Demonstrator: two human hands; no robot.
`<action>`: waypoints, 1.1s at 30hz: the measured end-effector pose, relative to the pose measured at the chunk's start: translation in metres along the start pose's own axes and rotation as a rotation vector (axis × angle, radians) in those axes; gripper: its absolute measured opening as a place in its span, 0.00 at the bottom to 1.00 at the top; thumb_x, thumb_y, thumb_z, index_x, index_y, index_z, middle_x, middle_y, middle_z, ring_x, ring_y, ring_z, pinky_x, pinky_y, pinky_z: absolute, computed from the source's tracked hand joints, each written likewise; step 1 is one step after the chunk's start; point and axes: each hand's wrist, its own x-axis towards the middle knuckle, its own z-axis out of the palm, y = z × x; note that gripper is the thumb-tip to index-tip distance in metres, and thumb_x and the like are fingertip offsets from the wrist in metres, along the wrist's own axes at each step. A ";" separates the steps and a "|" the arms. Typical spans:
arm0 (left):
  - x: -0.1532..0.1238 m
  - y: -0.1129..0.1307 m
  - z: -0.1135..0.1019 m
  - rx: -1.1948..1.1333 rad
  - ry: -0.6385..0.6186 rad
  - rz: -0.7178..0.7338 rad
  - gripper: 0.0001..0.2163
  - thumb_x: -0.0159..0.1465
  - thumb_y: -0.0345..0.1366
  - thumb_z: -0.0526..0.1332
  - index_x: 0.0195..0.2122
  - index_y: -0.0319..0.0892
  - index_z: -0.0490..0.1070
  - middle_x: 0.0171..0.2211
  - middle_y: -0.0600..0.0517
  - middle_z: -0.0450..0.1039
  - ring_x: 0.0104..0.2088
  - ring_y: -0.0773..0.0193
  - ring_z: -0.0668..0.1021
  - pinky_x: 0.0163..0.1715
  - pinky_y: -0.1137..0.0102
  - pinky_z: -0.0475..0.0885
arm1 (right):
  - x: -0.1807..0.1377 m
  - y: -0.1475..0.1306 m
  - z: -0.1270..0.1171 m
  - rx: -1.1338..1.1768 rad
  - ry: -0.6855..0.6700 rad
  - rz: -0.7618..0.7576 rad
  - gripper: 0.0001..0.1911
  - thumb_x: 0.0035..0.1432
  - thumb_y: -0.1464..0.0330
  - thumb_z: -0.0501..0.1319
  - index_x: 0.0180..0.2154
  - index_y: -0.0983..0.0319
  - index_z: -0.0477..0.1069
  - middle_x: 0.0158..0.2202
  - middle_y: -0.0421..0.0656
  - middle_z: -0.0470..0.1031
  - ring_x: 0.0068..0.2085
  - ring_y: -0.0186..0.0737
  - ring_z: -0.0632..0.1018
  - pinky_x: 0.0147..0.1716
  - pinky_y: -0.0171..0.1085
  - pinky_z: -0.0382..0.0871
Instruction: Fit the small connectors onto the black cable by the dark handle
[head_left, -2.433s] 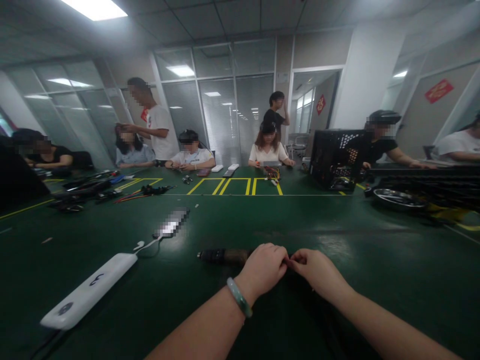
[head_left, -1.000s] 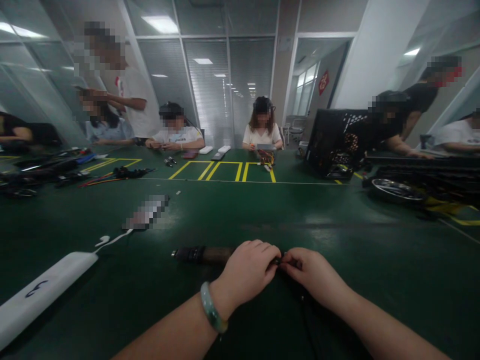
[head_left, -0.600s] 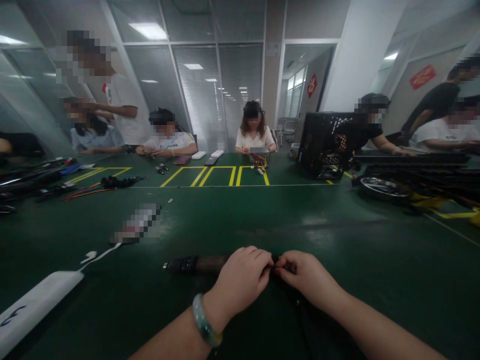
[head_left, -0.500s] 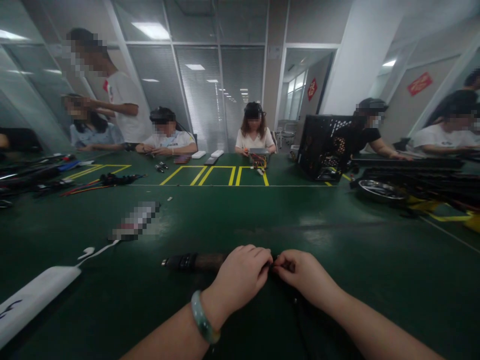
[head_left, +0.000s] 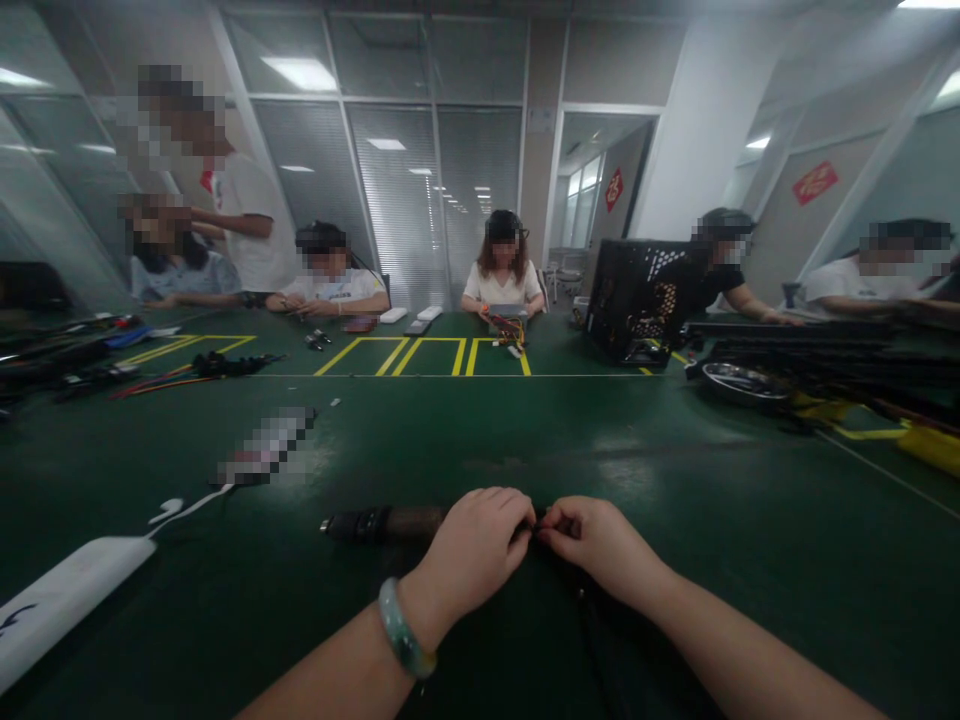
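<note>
A dark rod-shaped tool (head_left: 409,524) with a metal tip at its left end lies crosswise on the green table in front of me. My left hand (head_left: 484,540), with a jade-like bangle (head_left: 405,628) at the wrist, is closed over the tool's right end. Close against it, my right hand (head_left: 600,545) makes a pinch with thumb and forefinger at that end. Whatever small dark piece sits between these fingertips is too hidden to name. Below the right wrist a thin black cord-like strip (head_left: 589,640) runs towards the bottom edge.
On the left are a white power strip (head_left: 82,590), a white cable (head_left: 187,517) and a blurred-out phone-like item (head_left: 270,445). Black parts and wires (head_left: 225,363) lie farther back. A black perforated case (head_left: 626,300) and a wheel (head_left: 746,380) stand right. Several people sit across the table.
The whole view has shifted slightly, so things appear a little further left. Both hands keep nearly the same pose, with the right fingertips still pinched beside the left hand.
</note>
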 end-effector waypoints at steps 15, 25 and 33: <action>0.000 0.000 0.001 0.000 0.042 0.009 0.04 0.62 0.31 0.60 0.37 0.45 0.70 0.41 0.55 0.74 0.44 0.63 0.74 0.59 0.57 0.56 | 0.001 0.001 0.001 -0.035 0.021 -0.025 0.06 0.56 0.69 0.59 0.32 0.59 0.76 0.28 0.38 0.76 0.28 0.35 0.74 0.27 0.31 0.61; 0.001 0.003 0.002 0.003 0.026 0.031 0.06 0.63 0.28 0.58 0.38 0.46 0.70 0.41 0.56 0.74 0.43 0.64 0.74 0.57 0.57 0.58 | 0.000 0.001 -0.002 -0.068 0.035 -0.030 0.05 0.55 0.69 0.59 0.31 0.59 0.75 0.27 0.36 0.75 0.27 0.33 0.72 0.26 0.29 0.59; 0.000 -0.001 0.005 0.010 0.034 0.048 0.08 0.60 0.27 0.60 0.38 0.46 0.70 0.45 0.56 0.73 0.48 0.62 0.73 0.58 0.57 0.57 | -0.001 -0.004 -0.005 -0.064 0.027 -0.032 0.05 0.55 0.70 0.60 0.32 0.59 0.76 0.26 0.36 0.75 0.27 0.32 0.72 0.26 0.29 0.59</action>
